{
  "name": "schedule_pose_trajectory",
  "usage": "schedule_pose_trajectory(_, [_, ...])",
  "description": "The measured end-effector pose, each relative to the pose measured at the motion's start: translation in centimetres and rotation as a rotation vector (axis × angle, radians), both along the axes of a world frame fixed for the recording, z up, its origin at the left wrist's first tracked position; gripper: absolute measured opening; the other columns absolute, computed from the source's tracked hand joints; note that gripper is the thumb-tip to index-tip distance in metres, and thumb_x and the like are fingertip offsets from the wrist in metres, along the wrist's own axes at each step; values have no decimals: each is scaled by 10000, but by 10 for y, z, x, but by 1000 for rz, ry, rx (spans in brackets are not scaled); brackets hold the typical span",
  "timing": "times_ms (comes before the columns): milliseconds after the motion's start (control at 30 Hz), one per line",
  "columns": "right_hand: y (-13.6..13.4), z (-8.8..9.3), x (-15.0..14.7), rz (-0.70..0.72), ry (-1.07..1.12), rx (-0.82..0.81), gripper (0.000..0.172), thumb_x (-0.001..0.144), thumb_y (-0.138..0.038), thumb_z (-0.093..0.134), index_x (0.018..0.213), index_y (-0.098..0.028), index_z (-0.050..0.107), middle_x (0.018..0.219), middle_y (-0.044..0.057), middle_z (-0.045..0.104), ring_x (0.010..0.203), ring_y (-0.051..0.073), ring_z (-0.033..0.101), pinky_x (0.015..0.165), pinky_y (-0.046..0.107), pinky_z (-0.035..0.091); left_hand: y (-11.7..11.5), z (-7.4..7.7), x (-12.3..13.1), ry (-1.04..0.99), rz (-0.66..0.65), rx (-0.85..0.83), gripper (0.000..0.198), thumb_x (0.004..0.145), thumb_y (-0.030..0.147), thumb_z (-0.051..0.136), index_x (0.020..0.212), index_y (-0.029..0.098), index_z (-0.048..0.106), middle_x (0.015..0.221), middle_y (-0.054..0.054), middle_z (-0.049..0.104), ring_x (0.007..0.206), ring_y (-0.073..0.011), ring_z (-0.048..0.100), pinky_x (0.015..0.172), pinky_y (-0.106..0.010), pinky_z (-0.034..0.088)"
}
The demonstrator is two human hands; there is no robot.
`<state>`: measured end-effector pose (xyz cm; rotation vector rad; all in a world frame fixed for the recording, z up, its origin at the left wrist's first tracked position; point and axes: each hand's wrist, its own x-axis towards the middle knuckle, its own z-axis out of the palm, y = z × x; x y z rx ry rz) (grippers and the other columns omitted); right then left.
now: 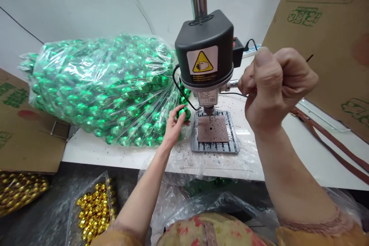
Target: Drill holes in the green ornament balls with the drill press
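My left hand (173, 123) has its fingers curled round a shiny green faceted ball (184, 113), at the mouth of a clear plastic bag (109, 92) full of more such balls. To the right of that hand stands a small bench drill press (204, 46) with a black motor housing. Its bit (210, 118) points down above a brown square plate (220, 132) with a dark hole, lying on the slotted metal base (196, 144). My right hand (273, 84) is closed in a fist round the metal feed lever (233, 83) at the press's right side.
Dark shavings lie over the base and the white table (129, 157). Cardboard boxes stand at left (25, 130) and right (325, 46). A brown strap (325, 138) lies at right. Below the table edge are a clear bin (108, 184) of gold balls and loose plastic film (173, 200).
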<state>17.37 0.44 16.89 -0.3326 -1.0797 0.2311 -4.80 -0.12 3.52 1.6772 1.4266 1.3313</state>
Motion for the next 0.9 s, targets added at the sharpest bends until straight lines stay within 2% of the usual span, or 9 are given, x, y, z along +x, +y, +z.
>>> schedule_pose_trajectory(100, [-1,1,-2,-15,15,-20,541,895,-420,690,584,-235,287,488,-57,303,408,111,317,434,345,243,-26,-7,18,-290,-191,-230,705,834,585,757,1402,248,509,1049,-62,681,708,-143,675,660,-295,580])
schedule_pose_trajectory(200, [-2,1,-1,-2,-2,-26,533,895,-433,686,583,-236,300,488,-56,314,407,116,321,446,352,266,-29,-16,33,-385,-194,-344,732,813,640,755,1351,203,520,970,-55,682,664,-137,661,564,-255,535])
schedule_pose_trajectory(300, [-3,-1,0,-23,-18,-80,517,901,-467,666,581,-248,323,493,-50,326,426,132,337,472,363,303,-19,-22,39,-352,-134,-315,693,797,639,777,1276,182,572,974,-48,684,683,-116,640,581,-231,527])
schedule_pose_trajectory(400, [-3,-3,1,-57,-35,-147,513,910,-514,634,585,-257,332,498,-41,339,451,143,351,489,368,327,-10,-24,40,-309,-128,-315,682,818,660,744,1273,177,588,935,-36,684,640,-107,617,562,-230,513])
schedule_pose_trajectory(567, [0,-7,1,-117,-71,-160,524,926,-589,569,610,-254,319,502,-34,324,471,145,360,479,352,310,-7,-24,43,-254,-133,-276,687,804,638,768,1276,171,593,908,-32,677,640,-108,598,541,-221,488])
schedule_pose_trajectory(800, [0,-10,2,-107,-87,-166,483,940,-550,558,617,-259,347,528,-23,332,508,165,396,521,367,334,-6,-30,50,-185,-172,-205,602,816,569,779,1253,191,608,1084,-74,712,858,-158,651,748,-272,540])
schedule_pose_trajectory(900, [0,-11,2,-135,-100,-182,487,945,-576,536,627,-263,341,530,-22,333,506,165,389,515,368,335,-5,-31,54,-148,-181,-169,591,820,570,775,1242,187,618,1095,-80,709,907,-178,657,784,-287,538])
